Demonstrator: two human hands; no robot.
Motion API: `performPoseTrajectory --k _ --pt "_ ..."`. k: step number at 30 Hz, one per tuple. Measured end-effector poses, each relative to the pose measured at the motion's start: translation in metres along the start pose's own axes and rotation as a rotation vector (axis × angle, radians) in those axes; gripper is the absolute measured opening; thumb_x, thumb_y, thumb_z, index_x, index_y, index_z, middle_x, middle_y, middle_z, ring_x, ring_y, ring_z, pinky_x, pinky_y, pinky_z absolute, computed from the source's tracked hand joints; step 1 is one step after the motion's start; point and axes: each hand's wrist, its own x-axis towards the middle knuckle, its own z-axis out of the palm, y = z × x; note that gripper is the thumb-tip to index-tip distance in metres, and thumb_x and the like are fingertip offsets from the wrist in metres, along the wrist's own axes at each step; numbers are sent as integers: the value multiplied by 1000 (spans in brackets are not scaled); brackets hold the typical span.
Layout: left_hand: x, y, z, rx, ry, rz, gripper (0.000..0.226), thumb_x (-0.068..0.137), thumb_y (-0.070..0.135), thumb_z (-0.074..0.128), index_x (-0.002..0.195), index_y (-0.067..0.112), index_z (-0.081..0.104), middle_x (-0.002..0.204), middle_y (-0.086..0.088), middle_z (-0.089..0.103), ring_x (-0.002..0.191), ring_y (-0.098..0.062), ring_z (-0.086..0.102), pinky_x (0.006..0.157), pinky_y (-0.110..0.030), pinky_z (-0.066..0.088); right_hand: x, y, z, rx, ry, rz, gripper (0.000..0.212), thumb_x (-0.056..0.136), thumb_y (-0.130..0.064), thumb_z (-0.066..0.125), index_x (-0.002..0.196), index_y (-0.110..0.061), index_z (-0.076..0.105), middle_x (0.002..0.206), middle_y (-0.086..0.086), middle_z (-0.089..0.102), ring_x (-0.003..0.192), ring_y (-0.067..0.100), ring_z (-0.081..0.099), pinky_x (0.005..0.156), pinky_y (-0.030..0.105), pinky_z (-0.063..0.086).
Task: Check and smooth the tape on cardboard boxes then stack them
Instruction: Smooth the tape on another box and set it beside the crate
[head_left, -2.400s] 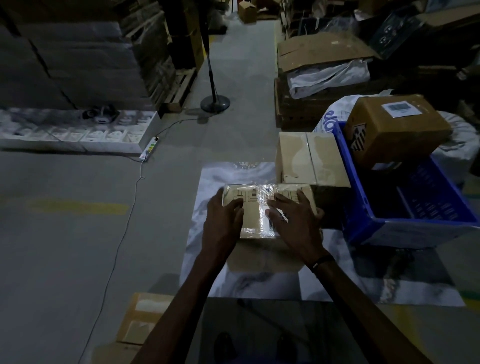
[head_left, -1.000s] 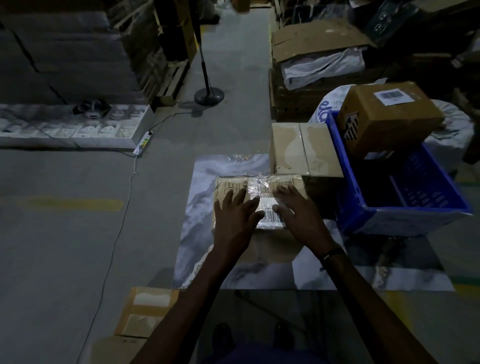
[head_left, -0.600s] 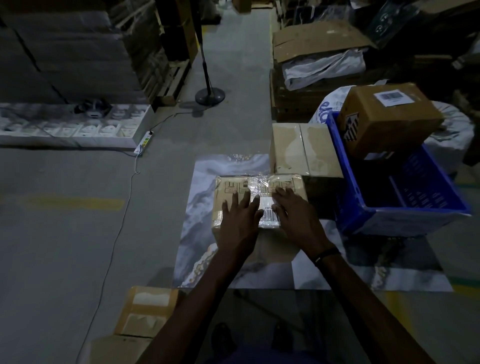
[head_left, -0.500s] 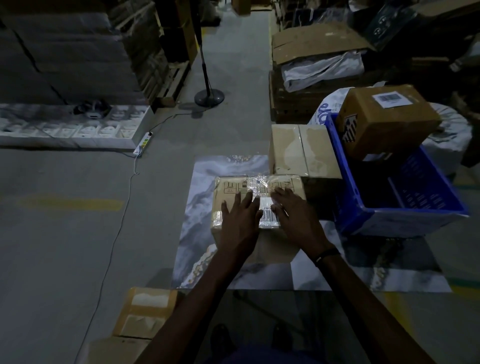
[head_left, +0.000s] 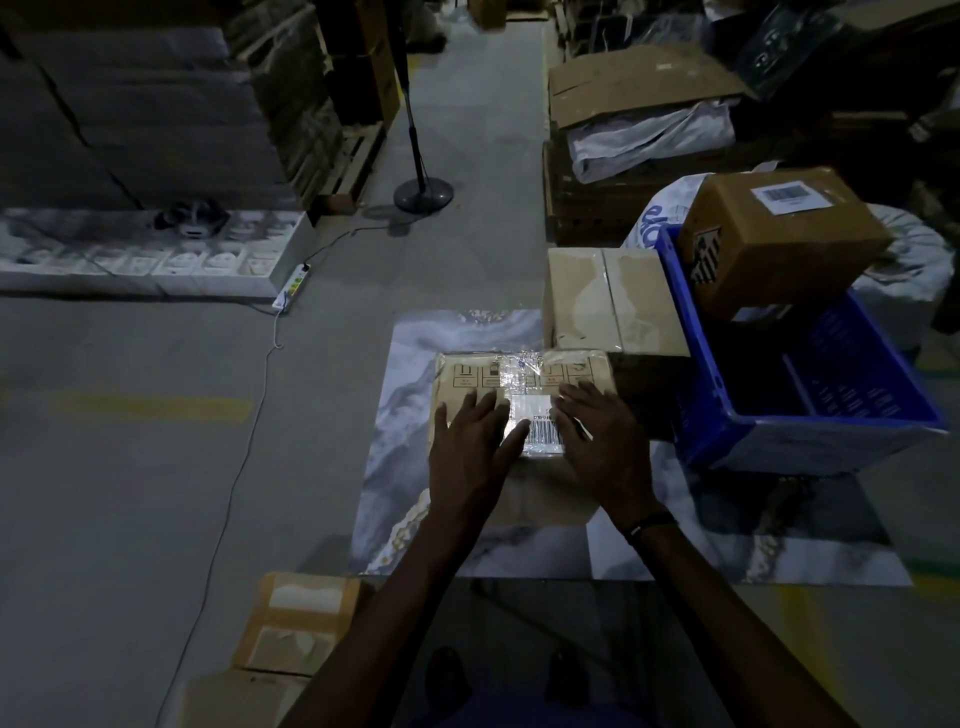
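Note:
A small cardboard box lies on a marble-patterned sheet on the floor. A strip of clear shiny tape runs down its top, over a barcode label. My left hand lies flat on the box left of the tape, fingers straight. My right hand presses flat on the right side, fingers spread. Just behind stands a taller taped box.
A blue plastic crate sits to the right with a brown labelled box tilted on its rim. Flat boxes lie near my left leg. A fan stand, a power strip and stacked cartons stand farther back.
Both hands have slid back toward me along the box top, uncovering more of the tape and the printed far edge. The box has stayed in place.

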Motion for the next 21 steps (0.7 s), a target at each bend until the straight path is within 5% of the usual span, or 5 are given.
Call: performPoseTrajectory --k 5,8,16,21 --pt "0 4 -5 -2 7 -19 39 103 56 45 115 27 69 138 9 61 145 -20 40 122 -56 15 -1 1 -1 28 54 32 33 98 -41 60 113 -18 77 130 1 70 136 21 53 109 51 44" --pt "-6 10 -14 -62 82 -67 35 99 56 54 111 28 72 137 11 63 146 -20 39 120 -60 9 -9 3 -5 183 180 166 38 91 -47 72 115 -18 76 140 2 63 139 8 48 108 40 49" --pt "-5 11 -15 -160 43 -110 38 98 58 55 122 32 71 150 8 53 150 -19 32 122 -59 16 -15 -8 -9 430 241 371 60 81 -41 82 130 -10 69 129 1 70 116 -9 61 97 30 57" --pt "-1 9 -7 -291 72 -165 44 94 64 58 126 37 70 146 13 56 148 -11 36 119 -58 26 -7 -17 -30 420 267 321 56 81 -25 86 132 -13 67 130 -2 68 117 -2 64 95 26 57"
